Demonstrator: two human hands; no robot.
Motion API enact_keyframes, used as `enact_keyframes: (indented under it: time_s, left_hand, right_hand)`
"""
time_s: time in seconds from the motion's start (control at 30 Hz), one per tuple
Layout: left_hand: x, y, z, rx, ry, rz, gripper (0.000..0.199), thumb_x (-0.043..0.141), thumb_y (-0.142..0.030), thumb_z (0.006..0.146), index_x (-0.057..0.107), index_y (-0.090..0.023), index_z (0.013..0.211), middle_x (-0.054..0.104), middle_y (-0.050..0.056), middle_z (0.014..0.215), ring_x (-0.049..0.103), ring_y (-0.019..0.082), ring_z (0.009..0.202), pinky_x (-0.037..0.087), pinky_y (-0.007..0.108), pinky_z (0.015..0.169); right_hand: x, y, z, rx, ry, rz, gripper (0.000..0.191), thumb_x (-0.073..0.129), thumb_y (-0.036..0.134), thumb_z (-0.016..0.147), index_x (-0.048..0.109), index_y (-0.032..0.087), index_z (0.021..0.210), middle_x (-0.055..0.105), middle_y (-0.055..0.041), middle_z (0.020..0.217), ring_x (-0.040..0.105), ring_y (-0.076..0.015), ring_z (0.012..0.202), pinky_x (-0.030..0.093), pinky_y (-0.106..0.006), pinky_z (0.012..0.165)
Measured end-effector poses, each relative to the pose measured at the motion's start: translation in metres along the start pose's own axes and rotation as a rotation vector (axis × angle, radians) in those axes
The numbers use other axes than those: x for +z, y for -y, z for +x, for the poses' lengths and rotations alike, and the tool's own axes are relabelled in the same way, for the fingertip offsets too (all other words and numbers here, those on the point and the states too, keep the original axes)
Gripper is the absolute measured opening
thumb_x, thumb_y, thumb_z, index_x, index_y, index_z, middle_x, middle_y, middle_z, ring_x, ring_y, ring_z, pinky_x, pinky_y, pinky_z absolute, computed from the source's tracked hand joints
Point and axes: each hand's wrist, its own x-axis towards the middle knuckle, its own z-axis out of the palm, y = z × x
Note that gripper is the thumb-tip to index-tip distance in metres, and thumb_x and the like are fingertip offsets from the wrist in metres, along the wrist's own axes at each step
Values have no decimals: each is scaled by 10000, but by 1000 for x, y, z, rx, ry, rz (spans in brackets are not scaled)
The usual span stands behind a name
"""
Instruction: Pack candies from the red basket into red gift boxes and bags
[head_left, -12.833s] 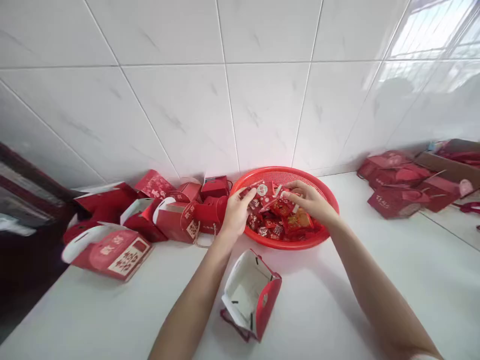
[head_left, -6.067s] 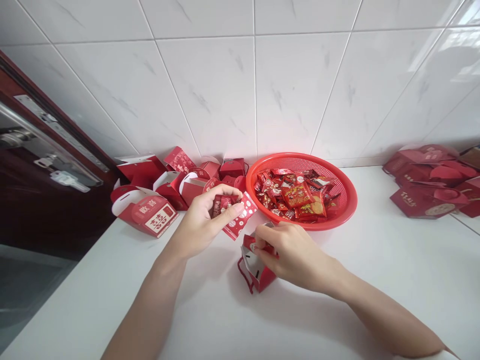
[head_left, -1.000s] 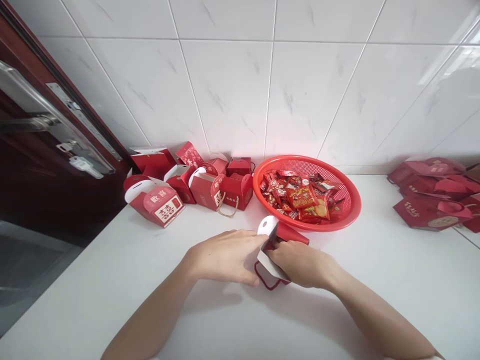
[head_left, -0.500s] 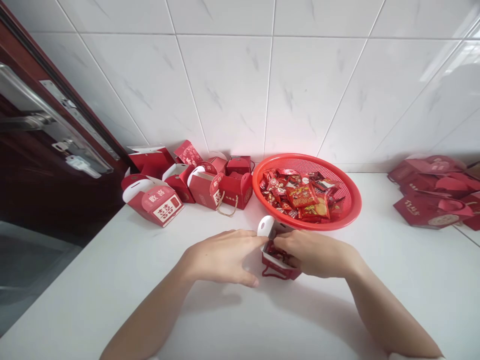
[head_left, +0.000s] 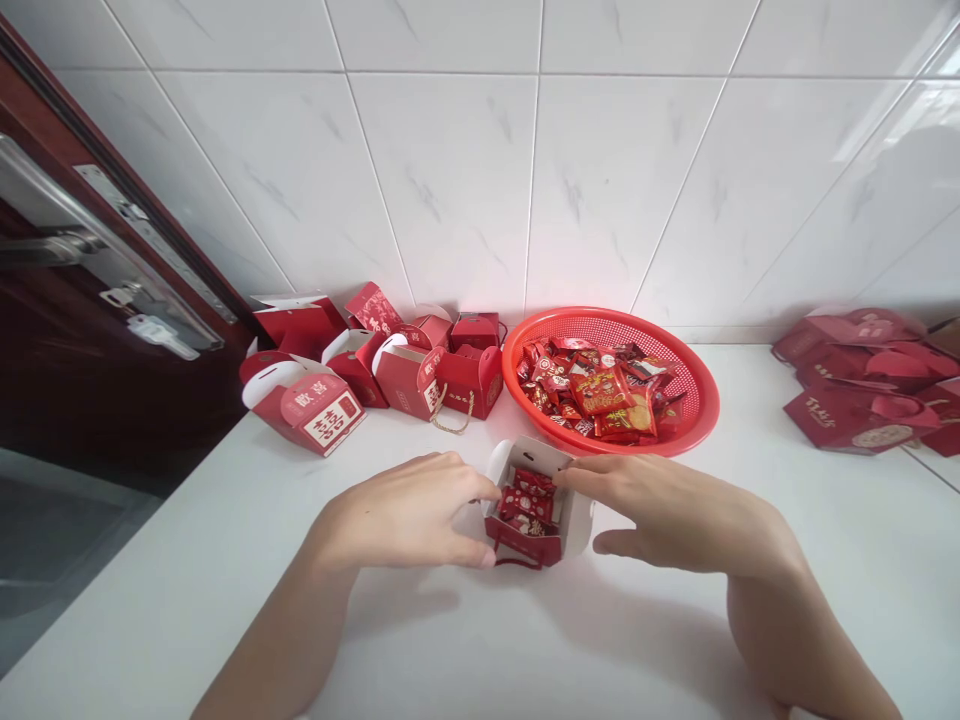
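Note:
A small red gift box with a white inside stands open on the counter between my hands. Red-wrapped candies lie in it, and a red cord handle hangs at its front. My left hand is at the box's left side, thumb and forefinger apart, fingertips near the raised left flap and the front corner. On the other side my right hand is open, its forefinger at the back right rim and its thumb apart beside the right flap. Neither hand has a candy visible in it.
Just behind the box is a red plastic basket holding many wrapped candies and snacks. Several red gift boxes stand at the back left, and more red boxes at the far right. A door with a handle is on the left.
My right hand has come out of the box and moved right, fingers spreading. The candies inside are now in view, and the right flap shows folded outward. My left hand has shifted slightly left.

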Motion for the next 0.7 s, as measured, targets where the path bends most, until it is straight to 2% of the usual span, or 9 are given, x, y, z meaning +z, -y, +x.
enact_keyframes:
  time_s: [0.17,0.4,0.5,0.6,0.7]
  left_hand:
    - [-4,3,-2,81,-53,-48,300,653,-521,885,759,-273,1014,722,22,1131,653,284,1106,481,315,840]
    - [-5,2,1,117,-91,-14,314,600,-522,934,735,-265,1054,671,27,1129,659,250,1016,471,315,835]
    - [-4,4,4,92,-120,8,316,594,-520,931,731,-255,1036,662,34,1137,655,258,1025,468,312,812]
    - [-3,5,7,73,-152,20,289,594,-481,929,728,-251,1042,658,33,1101,657,248,994,461,305,781]
    - [-3,5,8,99,-149,20,241,602,-431,930,739,-257,1026,656,26,1093,662,232,967,460,297,772]
  right_hand:
    - [-2,-3,7,-52,-64,-6,597,687,218,896,518,249,1468,654,-97,1347,681,-272,1103,527,-346,846]
    - [-5,-5,11,-56,-104,-28,420,631,201,945,592,243,1361,674,-84,1292,677,-267,1096,521,-353,826]
    - [-8,-3,11,-54,-99,-22,324,616,186,954,623,231,1275,694,-66,1207,683,-242,1021,503,-332,773]
    - [-9,-2,12,-39,-92,-22,174,601,142,949,661,204,1100,701,-47,1078,677,-209,915,468,-303,698]
    - [-9,-3,12,-82,-96,1,77,605,146,952,668,190,953,693,-39,1039,670,-187,893,455,-285,695]
